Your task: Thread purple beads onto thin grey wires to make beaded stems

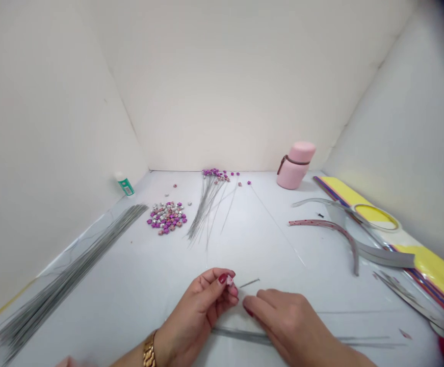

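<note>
My left hand (211, 295), a gold watch at its wrist, pinches a small pink-and-white folded star (230, 281) between thumb and fingers. Just to its right, my right hand (283, 313) has its fingers curled together near the table; whether they hold anything is hidden. A short metal pin or nail (250, 282) lies on the table between and beyond the hands. Grey wires (240, 335) run beneath my right hand, close to the front edge of the view.
A pile of small stars (167, 217) and a long wire bundle (72, 278) lie left. Star-tipped wires (207, 204) are at back centre. A pink flask (294, 165), glue stick (125, 184), paper strips (323, 224), tape roll (375, 216) and yellow packs (432, 265) surround them.
</note>
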Motion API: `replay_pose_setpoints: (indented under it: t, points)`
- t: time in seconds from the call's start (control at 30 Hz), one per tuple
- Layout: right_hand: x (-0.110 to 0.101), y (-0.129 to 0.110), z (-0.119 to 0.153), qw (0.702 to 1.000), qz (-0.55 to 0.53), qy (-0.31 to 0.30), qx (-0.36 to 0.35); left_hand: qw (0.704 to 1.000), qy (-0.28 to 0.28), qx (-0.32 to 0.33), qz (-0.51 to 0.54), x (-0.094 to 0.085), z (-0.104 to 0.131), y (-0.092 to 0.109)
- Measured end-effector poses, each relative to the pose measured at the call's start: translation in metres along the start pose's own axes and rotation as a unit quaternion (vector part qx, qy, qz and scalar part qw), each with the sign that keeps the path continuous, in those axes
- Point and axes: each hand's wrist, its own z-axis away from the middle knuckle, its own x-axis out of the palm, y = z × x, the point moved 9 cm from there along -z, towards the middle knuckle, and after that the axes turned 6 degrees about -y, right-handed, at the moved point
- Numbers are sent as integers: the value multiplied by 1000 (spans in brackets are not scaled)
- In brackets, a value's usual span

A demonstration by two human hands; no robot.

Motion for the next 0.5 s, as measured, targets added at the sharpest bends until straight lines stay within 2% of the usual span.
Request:
replay_pose_setpoints:
  t: [0.13,0.2,0.5]
  points:
    - [-30,6,5,996,-50,76,4,1000,9,17,5,-5,-1,9]
    - [-38,9,5,994,-46,95,4,1000,13,16,3,-6,-2,9]
    - [-35,14,9,995,4,100,14,999,23,1,-26,-7,-1,5]
